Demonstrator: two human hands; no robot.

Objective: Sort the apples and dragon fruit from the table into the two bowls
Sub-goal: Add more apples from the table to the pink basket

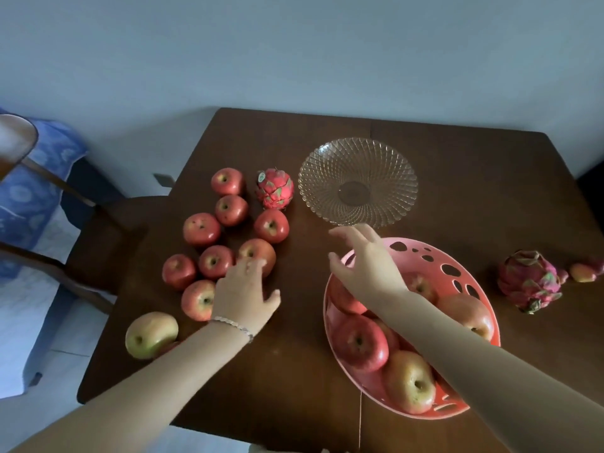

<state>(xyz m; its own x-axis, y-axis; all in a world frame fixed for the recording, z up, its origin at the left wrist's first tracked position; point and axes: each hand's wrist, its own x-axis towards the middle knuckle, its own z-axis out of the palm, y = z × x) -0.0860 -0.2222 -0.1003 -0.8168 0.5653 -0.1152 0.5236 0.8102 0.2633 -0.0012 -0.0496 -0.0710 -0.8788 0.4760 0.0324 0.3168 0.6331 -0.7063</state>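
Partly sorted. Pink bowl (421, 416): about five apples (359, 343). Glass bowl (358, 152) beyond it: nothing. Counter (294, 371) left of it: nine loose apples (201, 228), one dragon fruit (274, 189); right of it: second dragon fruit (529, 281). Left hand (243, 289) spread over one loose apple; right hand (366, 259) wide, empty, over the pink bowl's rim.

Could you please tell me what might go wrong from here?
The yellowish apple lies at the table's left edge beside the left forearm; a nudge could roll it off. The pink bowl, near the front edge, already holds several apples; more might spill.
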